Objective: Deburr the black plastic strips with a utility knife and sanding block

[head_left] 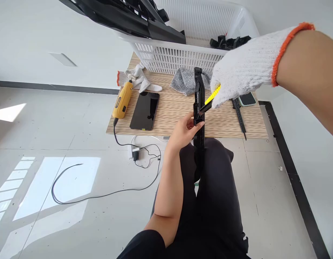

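Note:
A long, narrow black plastic part (199, 86) stretches from my lap up over the table edge. My bare left hand (184, 131) is closed around its middle, fingers and thumb pinching its sides. My right hand (233, 73) wears a white knit glove with an orange cuff. It is closed on a yellow and black utility knife (212, 95), whose tip end meets the part just above my left thumb. The exact contact of the blade is too small to make out. Most of the knife's handle is hidden inside the glove.
A white plastic basket (179, 54) with black parts stands at the back of the wood-grain table (166, 122). On the table lie a yellow corded rotary tool (123, 100), a tablet (144, 110), a glove (140, 79), a grey cloth (184, 81), black calipers (239, 117) and a phone (247, 99).

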Tool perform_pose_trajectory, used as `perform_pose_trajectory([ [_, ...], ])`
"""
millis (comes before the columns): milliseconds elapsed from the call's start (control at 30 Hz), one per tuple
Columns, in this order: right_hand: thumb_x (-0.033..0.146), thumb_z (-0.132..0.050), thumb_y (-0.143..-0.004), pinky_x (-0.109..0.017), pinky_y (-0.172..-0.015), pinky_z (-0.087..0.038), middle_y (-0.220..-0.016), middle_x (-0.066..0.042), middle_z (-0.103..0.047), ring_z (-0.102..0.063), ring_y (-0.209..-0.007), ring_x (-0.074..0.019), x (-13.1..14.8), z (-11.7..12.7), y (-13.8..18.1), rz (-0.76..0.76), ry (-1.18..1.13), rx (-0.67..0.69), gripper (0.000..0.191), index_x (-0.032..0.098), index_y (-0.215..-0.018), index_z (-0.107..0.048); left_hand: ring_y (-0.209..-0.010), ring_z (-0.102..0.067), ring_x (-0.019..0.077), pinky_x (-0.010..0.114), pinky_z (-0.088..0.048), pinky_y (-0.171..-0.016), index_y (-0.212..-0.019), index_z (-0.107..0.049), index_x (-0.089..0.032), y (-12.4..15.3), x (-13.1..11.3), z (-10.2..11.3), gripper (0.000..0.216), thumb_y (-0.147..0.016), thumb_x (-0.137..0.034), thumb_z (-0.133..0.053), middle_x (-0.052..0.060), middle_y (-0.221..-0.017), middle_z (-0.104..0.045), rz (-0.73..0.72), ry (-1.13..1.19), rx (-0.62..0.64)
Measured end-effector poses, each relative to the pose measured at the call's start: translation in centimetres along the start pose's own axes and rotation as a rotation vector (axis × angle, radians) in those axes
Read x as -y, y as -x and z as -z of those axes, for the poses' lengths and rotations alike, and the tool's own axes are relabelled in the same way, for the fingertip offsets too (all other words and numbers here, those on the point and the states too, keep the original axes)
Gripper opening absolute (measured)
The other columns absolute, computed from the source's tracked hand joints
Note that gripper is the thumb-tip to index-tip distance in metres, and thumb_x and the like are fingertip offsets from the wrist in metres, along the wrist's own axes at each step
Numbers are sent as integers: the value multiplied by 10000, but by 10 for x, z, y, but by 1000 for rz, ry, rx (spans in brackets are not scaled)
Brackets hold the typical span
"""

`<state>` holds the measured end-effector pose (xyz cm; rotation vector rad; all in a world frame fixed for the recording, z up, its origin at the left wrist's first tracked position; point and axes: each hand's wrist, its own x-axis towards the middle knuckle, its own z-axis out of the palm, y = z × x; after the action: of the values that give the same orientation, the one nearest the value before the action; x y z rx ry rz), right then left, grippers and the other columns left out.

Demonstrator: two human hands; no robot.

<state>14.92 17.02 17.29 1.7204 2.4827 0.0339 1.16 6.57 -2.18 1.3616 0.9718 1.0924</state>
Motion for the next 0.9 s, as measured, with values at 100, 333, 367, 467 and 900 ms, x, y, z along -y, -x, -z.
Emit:
perform_pose_trajectory([
  [100, 911, -275, -611, -348, -599, -411, -561, -5, -653, -673, -532, -160, 4, 2, -8, 126, 536, 439, 949, 80, -656, -730, -732, -572, 149, 265, -466, -659, -1164, -651, -224, 0, -1, 0, 364, -884, -455, -675, 22, -805, -616, 8, 1, 6],
  [333, 896, -445, -613, -387, -608, -448, -511, -40, -621, -724, -741, -309, 1, -4, -19, 104, 513, 488, 882, 67, -678, -740, -738, -578, 154, 270, -474, -653, -1105, -651, -224, 0, 1, 1, 338, -875, -469, -682, 27, -816, -620, 13, 26, 12],
  [367, 890, -434, -623, -406, -622, -452, -505, -34, -613, -724, -746, -310, 2, -4, -18, 107, 501, 480, 881, 66, -685, -742, -744, -580, 156, 272, -475, -658, -1113, -651, -224, 0, 1, 1, 343, -876, -470, -681, 28, -816, -621, 11, 26, 11],
  [467, 882, -426, -628, -461, -672, -464, -490, -18, -598, -725, -756, -308, 3, -3, -15, 120, 495, 469, 864, 77, -661, -738, -765, -590, 163, 272, -476, -670, -1127, -654, -220, 0, 1, 1, 365, -870, -478, -686, 31, -822, -628, 2, 24, 4],
  [900, 486, -653, -766, -500, -610, -410, -433, -67, -494, -587, -1126, -484, 46, 11, 6, -67, 321, 226, 618, 82, -330, -485, -722, -583, 155, 261, -449, -626, -1121, -657, -221, 0, 2, 1, 359, -868, -473, -688, 26, -796, -619, 20, 6, 3],
])
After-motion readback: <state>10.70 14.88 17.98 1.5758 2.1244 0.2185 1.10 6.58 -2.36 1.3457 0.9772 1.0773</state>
